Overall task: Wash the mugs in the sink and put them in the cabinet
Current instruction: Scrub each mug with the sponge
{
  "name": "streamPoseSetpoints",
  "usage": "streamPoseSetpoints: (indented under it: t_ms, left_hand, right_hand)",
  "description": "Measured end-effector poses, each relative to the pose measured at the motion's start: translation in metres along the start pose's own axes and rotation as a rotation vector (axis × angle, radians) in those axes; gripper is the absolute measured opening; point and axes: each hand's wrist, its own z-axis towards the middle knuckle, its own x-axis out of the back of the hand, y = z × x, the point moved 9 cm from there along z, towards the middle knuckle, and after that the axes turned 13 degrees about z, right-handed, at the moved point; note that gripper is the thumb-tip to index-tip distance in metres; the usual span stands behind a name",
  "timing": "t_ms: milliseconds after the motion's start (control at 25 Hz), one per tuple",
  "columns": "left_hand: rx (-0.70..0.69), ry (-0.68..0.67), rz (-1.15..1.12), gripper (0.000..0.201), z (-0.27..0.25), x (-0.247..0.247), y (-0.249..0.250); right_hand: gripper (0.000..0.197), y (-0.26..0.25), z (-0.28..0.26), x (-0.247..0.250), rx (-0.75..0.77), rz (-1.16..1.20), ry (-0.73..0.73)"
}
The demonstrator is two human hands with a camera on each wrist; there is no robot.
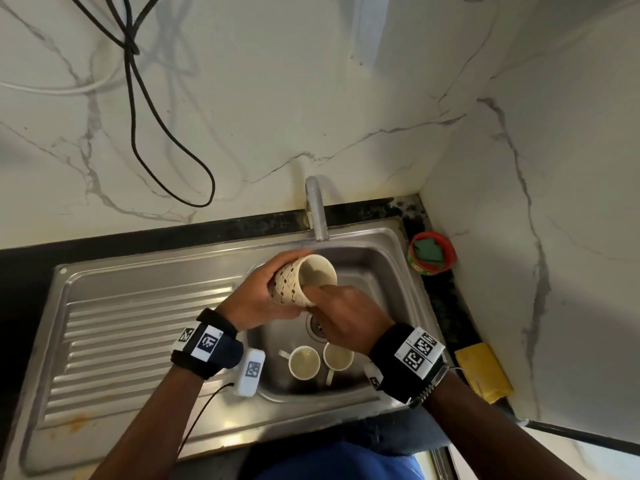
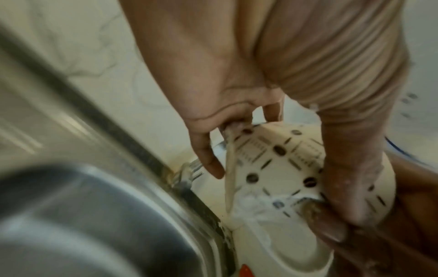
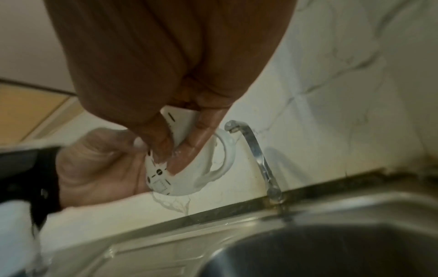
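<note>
A cream mug with a dark dotted pattern (image 1: 291, 289) is tilted over the sink basin, its mouth facing up and right. My left hand (image 1: 259, 296) wraps around its body; in the left wrist view the mug (image 2: 272, 168) is wet and foamy under the thumb. My right hand (image 1: 337, 303) pinches the rim, and in the right wrist view its fingers (image 3: 189, 148) sit either side of the mug wall (image 3: 158, 180), with water dripping below. Two plain white mugs (image 1: 304, 362) (image 1: 338, 356) stand upright in the basin near the front.
The tap (image 1: 317, 209) arches over the steel sink (image 1: 138, 306), whose ribbed drainboard lies to the left. A red bowl with a green scrub pad (image 1: 432, 252) sits at the right back corner. A yellow cloth (image 1: 485, 372) lies on the right counter. Cables (image 1: 138, 98) hang on the wall.
</note>
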Motion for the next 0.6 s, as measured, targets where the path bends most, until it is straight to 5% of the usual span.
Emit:
streamPoseSetpoints:
  t_ms: [120, 280, 440, 600]
  left_hand:
    - [0.207, 0.115, -0.547, 0.097, -0.007, -0.02, -0.034]
    - [0.448, 0.222, -1.1, 0.095, -0.006, -0.04, -0.048]
    - [0.622, 0.119, -1.154, 0.075, -0.007, -0.043, -0.07]
    - [0.717, 0.124, -1.11, 0.058, -0.014, -0.059, -0.082]
  right_hand:
    - [0.034, 0.004, 0.004, 0.011, -0.165, 0.276, 0.207]
    - [0.035, -0.023, 0.015, -0.019, -0.152, 0.187, 0.084]
    - [0.03, -0.032, 0.002, -0.031, 0.0, -0.185, -0.02]
    - [0.046, -0.033, 0.003, -0.046, -0.184, 0.114, -0.17]
